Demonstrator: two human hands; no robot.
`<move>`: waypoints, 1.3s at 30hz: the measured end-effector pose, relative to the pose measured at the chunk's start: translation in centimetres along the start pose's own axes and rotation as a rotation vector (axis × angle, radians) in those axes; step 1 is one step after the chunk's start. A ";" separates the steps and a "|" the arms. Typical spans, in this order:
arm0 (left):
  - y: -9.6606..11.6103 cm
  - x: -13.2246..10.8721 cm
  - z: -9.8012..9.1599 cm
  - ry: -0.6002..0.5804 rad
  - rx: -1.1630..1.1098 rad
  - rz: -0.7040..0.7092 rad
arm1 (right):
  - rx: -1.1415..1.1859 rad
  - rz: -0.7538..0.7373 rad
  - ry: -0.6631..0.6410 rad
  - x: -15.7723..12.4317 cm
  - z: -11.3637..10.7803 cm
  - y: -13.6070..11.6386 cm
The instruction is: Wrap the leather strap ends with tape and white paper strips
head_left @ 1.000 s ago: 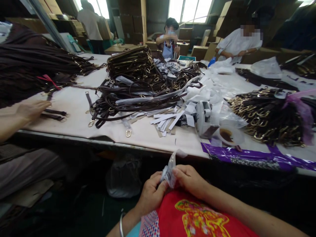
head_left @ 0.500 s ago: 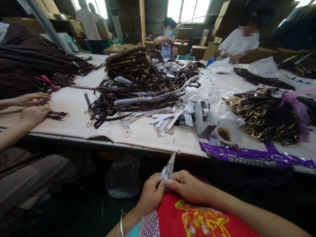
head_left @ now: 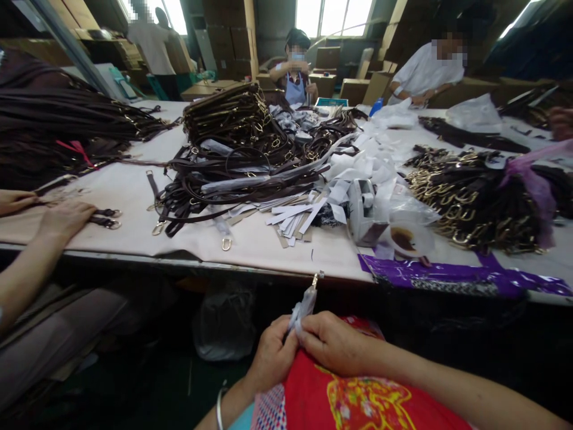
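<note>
Just in front of the table edge, my left hand [head_left: 274,353] and my right hand [head_left: 329,340] are closed together above my lap. Between their thumbs and fingers they pinch a plastic-wrapped clasp [head_left: 303,307]. Its pale, crumpled wrapping narrows upward, and a gold metal tip sticks out at the top. How much lies inside my fingers is hidden. Under the hands is red cloth [head_left: 308,394] with a yellow print. On the table beyond lie several paper strips [head_left: 293,218], a gold-ended strap wrapped in plastic [head_left: 222,229] and a heap of dark straps [head_left: 242,173].
A white tape dispenser [head_left: 367,215] and a cup of brown liquid [head_left: 405,239] stand near purple tape [head_left: 447,275] on the table edge. Right of them lies a bundle of gold-hooked straps [head_left: 483,209]. At left, a co-worker's hand [head_left: 67,218] rests by dark straps.
The gold tip now shows above the plastic wrapping, between my still-closed hands. At left, the co-worker's hands have moved apart. The view has shifted slightly.
</note>
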State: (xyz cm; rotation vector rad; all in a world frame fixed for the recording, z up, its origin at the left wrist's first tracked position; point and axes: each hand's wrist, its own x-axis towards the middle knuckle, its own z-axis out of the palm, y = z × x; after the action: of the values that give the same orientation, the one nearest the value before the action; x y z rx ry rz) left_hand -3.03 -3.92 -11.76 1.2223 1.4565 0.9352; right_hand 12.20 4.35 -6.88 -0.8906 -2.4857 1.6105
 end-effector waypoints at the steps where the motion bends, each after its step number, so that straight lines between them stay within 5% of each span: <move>1: 0.0 0.0 -0.1 -0.022 -0.028 -0.008 | 0.006 0.019 0.012 0.0 0.0 0.1; 6: -0.1 -0.3 -0.2 -0.097 -0.115 -0.035 | 0.020 0.076 0.039 0.0 0.0 0.4; 14: -0.5 -0.2 0.2 -0.035 0.038 -0.045 | 0.002 -0.010 -0.077 -1.1 -0.9 0.6; 16: -0.4 -0.3 0.2 -0.029 0.061 -0.045 | -0.069 -0.039 -0.014 -1.5 -1.5 0.8; 20: 0.1 -0.3 0.1 -0.083 0.075 0.022 | -0.314 -0.250 0.220 -1.6 -3.4 0.8; 23: 0.5 -0.1 0.2 -0.156 0.094 0.137 | -0.456 -0.367 0.085 -1.1 -4.1 0.6; 27: 1.0 0.0 -0.2 -0.256 0.053 0.194 | -0.503 -0.232 -0.120 -0.5 -2.9 0.8; 34: 0.6 -0.3 -1.4 -0.423 -0.134 0.224 | -0.477 -0.163 -0.062 -0.8 -2.0 0.7; 39: 0.9 0.2 -1.1 -0.426 -0.088 0.272 | -0.510 -0.122 -0.025 -0.8 -1.7 0.7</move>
State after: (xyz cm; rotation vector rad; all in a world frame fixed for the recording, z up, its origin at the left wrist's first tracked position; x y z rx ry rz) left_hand -3.92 -3.51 -10.71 1.4719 0.9208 0.8407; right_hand 13.74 5.59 -6.52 -0.7323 -2.9577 0.9665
